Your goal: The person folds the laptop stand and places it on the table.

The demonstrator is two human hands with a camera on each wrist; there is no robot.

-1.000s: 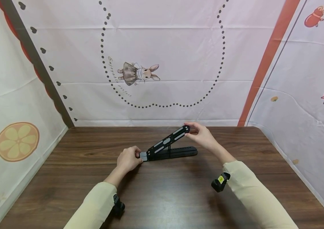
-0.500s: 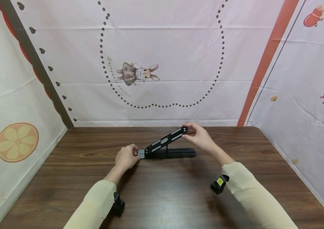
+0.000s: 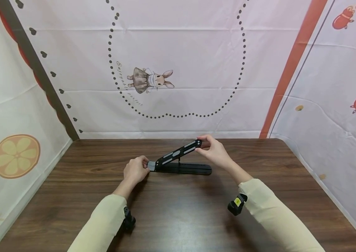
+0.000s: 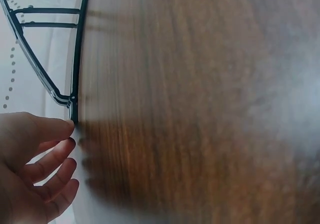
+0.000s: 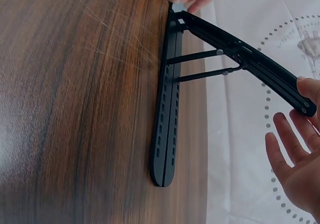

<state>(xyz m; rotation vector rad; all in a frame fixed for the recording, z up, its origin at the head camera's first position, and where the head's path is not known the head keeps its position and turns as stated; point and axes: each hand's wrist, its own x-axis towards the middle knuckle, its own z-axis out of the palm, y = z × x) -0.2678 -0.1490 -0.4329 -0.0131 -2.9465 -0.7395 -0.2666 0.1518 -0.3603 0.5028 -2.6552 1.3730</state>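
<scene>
A black folding laptop stand (image 3: 193, 168) lies on the table with its slotted base flat and its upper arm (image 3: 176, 153) raised at an angle. Light grey pads line the top of that arm. My left hand (image 3: 135, 170) pinches the silver hinge end (image 3: 151, 166) between thumb and fingers. At the raised end, my right hand (image 3: 214, 153) grips the tip with thumb above and fingers below, as the right wrist view shows. Two thin support rods (image 5: 197, 57) link base and arm. In the left wrist view, my left hand (image 4: 30, 149) holds the stand's near end.
The dark wooden table (image 3: 178, 217) reaches back to a white printed cloth (image 3: 197, 70), with more cloth along both sides. A small black camera (image 3: 237, 204) sits on my right wrist and another (image 3: 129, 219) on my left.
Both hands and the stand have shifted slightly left. The base has turned a little, its right end coming nearer to me. Both holds are unchanged.
</scene>
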